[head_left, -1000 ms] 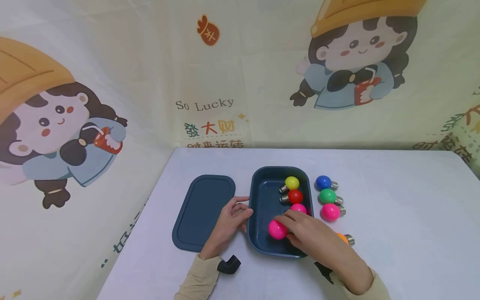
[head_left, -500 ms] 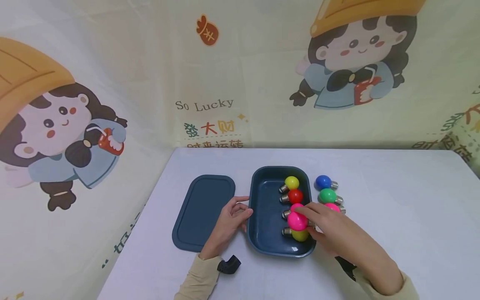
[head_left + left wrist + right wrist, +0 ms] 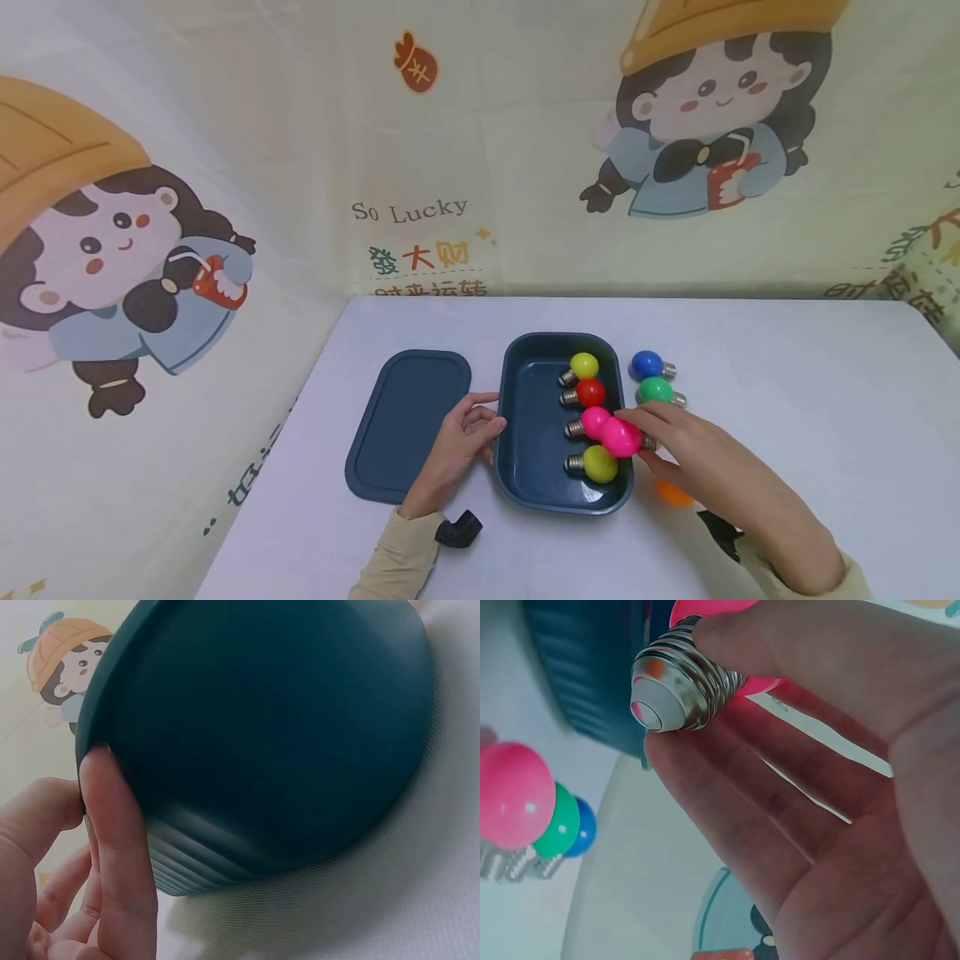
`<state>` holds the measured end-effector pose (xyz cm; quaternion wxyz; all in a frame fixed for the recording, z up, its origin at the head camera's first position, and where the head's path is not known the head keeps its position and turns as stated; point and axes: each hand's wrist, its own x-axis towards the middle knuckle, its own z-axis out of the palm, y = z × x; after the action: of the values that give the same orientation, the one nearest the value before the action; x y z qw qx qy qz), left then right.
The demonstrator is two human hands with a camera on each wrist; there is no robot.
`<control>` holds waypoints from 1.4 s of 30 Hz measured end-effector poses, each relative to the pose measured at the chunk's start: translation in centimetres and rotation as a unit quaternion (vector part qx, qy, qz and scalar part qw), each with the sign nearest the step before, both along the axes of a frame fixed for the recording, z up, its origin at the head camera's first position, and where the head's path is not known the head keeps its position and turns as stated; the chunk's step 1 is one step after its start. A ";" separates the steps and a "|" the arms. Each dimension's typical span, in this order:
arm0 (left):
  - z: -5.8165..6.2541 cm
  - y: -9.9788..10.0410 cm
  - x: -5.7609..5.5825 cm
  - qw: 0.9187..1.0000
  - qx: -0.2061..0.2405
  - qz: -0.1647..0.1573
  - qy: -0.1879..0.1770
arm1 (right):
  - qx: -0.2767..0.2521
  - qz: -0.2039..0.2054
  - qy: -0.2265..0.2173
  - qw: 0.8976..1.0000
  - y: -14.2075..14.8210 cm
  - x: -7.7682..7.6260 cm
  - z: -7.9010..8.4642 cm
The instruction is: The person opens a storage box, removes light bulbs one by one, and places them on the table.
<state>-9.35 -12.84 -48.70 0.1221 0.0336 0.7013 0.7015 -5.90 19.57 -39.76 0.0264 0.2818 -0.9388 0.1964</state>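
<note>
My right hand (image 3: pixel 686 446) pinches the pink bulb (image 3: pixel 621 437) by its metal base (image 3: pixel 679 675), thumb on one side and fingers on the other, with the globe pointing left out of the grip, over the right rim of the box (image 3: pixel 527 454). Whether it touches that rim or the second pink bulb (image 3: pixel 592 421) just left of it, I cannot tell. Beyond the grip, inside the box, lie the red bulb (image 3: pixel 591 392) and far yellow bulb (image 3: pixel 584 365); nearer me, the near yellow bulb (image 3: pixel 600 465). Outside the box, the orange bulb (image 3: pixel 673 493) is just nearer me than my fingers, and the green bulb (image 3: pixel 656 390) and blue bulb (image 3: pixel 647 365) lie beyond them.

Across the box, my left hand (image 3: pixel 468 425) rests loosely bent fingers against the left wall without clasping it; light pressure there should be enough to steady it.

The threaded base seems the safest hold, since the smooth globe could slip. I should lift the globe clear of rim and neighbours, pinch firmly, and lower it gently so nothing rolls.
</note>
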 end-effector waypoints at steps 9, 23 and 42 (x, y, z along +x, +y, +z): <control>0.2 0.0 0.0 1.000 0.001 0.000 -0.003 | 0.005 -0.025 -0.042 0.999 1.6 -0.2 -0.2; 0.1 -0.1 -0.1 1.000 -0.001 -0.001 -0.003 | 0.010 -0.037 -0.080 0.996 3.8 -0.6 -1.8; -0.1 0.1 0.1 1.000 -0.002 0.003 0.006 | 0.034 -0.050 -0.119 0.991 5.5 -0.9 -3.5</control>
<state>-9.29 -12.75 -48.76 0.1161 0.0359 0.7034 0.7003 -6.83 25.08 -43.24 -0.0849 0.2098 -0.9543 0.1951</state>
